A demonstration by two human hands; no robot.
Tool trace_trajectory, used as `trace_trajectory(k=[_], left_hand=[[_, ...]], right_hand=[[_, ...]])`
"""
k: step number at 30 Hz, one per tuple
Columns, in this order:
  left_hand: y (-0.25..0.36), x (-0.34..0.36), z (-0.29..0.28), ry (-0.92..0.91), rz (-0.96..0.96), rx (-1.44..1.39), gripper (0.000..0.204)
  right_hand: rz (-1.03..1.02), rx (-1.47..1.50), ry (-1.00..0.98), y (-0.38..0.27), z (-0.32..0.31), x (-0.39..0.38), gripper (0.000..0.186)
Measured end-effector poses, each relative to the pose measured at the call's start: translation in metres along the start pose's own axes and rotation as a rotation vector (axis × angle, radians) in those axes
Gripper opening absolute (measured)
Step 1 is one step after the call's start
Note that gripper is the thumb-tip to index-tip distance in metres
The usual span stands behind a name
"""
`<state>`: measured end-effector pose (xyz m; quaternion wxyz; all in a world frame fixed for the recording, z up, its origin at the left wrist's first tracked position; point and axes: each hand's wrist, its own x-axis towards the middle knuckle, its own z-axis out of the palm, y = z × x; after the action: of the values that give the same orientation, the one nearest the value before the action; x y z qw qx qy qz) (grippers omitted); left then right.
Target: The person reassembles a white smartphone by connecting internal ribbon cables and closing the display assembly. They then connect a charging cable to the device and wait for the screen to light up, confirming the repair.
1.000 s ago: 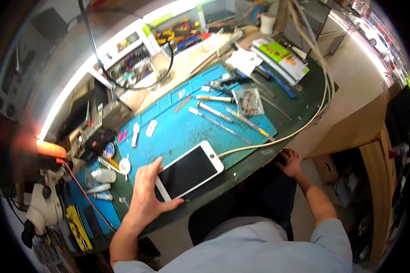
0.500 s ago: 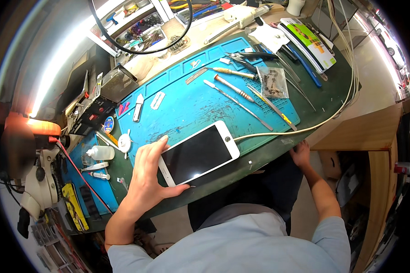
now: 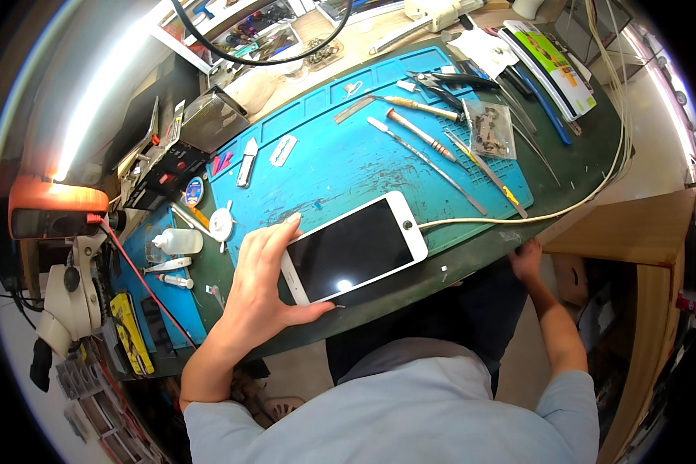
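While the left hand (image 3: 259, 290) has a grip on the white phone (image 3: 353, 247), the right hand (image 3: 527, 259) just hangs onto the front edge of the bench (image 3: 472, 263).

So the left grip is closed around the near-left end of the phone, fingers over its far side and thumb along the near one, dark screen facing up, lying across the front edge of the blue mat (image 3: 363, 155). A white cable (image 3: 518, 218) plugs into the end of the phone away from the grip and runs off to the right. The right hand's fingers curl over the bench edge, holding nothing else. Beyond the grip, further back on the mat, sit screwdrivers (image 3: 414, 131) and a little clear bag of parts (image 3: 487, 131). Left of the grip there's a small squeeze bottle (image 3: 174, 242) and a microscope (image 3: 69, 298).
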<state>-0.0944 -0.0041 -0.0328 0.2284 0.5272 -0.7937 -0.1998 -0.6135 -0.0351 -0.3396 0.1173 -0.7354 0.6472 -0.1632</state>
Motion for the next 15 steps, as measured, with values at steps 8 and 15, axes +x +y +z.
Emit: trace_trajectory(k=[8, 15], left_hand=[[0.0010, 0.0014, -0.0019, 0.003, 0.034, 0.009, 0.112], [0.0016, 0.0022, -0.0013, 0.008, 0.039, 0.004, 0.112]], right_hand=[[0.062, -0.035, -0.025, 0.0012, 0.0064, 0.0030, 0.030], [0.097, -0.020, -0.021, -0.0046, 0.0037, 0.0028, 0.031]])
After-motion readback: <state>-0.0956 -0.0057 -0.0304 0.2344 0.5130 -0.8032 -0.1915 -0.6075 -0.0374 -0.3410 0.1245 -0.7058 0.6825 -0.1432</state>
